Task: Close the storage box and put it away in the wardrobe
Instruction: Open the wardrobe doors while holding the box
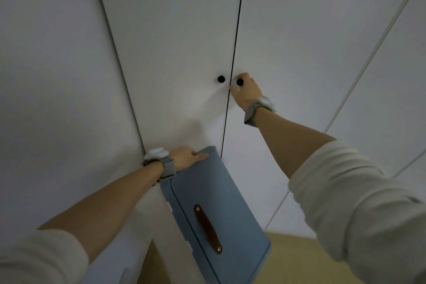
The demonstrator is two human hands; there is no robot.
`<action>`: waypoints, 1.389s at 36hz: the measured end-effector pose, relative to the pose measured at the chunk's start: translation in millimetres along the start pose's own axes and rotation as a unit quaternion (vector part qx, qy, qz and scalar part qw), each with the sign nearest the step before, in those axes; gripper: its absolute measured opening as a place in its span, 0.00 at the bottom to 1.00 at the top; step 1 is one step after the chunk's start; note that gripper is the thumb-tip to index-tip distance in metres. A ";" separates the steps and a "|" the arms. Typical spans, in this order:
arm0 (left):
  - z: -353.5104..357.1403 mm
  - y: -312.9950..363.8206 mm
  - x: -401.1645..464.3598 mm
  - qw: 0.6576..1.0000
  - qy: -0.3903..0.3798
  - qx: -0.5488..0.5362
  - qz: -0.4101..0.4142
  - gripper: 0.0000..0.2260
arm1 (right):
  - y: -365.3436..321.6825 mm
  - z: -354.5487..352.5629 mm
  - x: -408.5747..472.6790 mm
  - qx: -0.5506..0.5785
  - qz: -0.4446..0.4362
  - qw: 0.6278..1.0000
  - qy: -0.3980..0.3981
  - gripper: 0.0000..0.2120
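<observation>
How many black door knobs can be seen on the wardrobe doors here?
2. The left knob sits free beside the door gap; the right knob is just across the gap, with the right hand closing around it. None show on the outer panels.

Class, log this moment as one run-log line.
left hand: holds closed storage box | right hand: on right door knob | wardrobe doors: shut

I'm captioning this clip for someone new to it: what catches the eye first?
A blue-grey fabric storage box with a brown leather handle, low centre, gripped at its top edge by the left hand. Above, the right hand reaches a round black knob on the closed white wardrobe doors.
</observation>
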State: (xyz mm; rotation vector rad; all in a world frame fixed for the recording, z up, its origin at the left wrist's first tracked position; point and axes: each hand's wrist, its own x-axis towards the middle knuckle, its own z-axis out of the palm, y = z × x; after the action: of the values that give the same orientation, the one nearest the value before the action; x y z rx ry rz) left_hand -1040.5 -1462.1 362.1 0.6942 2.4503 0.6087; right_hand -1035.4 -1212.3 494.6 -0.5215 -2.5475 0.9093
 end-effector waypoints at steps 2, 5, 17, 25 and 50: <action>-3.7 -3.0 -1.1 1.000 -0.003 0.009 -0.001 0.28 | -4.2 3.2 8.4 -0.011 0.000 1.000 0.003 0.20; -7.3 -7.5 -1.3 1.000 -0.020 0.017 0.002 0.29 | -7.2 3.7 13.1 -0.013 0.011 1.000 0.012 0.17; -47.6 3.0 -16.2 0.988 -0.118 0.071 0.070 0.26 | -20.8 1.3 -22.0 -0.079 0.049 0.994 0.051 0.15; -47.9 14.5 -44.9 0.968 -0.182 0.104 0.140 0.29 | -18.6 4.8 -81.3 -0.041 0.093 0.983 0.153 0.19; -3.4 90.6 -24.0 0.916 -0.251 0.165 0.265 0.26 | 63.4 -119.3 -282.2 -0.087 0.064 0.948 0.300 0.12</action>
State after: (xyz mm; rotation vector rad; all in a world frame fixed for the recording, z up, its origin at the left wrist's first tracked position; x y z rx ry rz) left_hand -993.4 -1407.4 422.0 1.4752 1.8862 0.1574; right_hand -724.1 -1235.3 473.7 -0.8732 -2.0557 0.4633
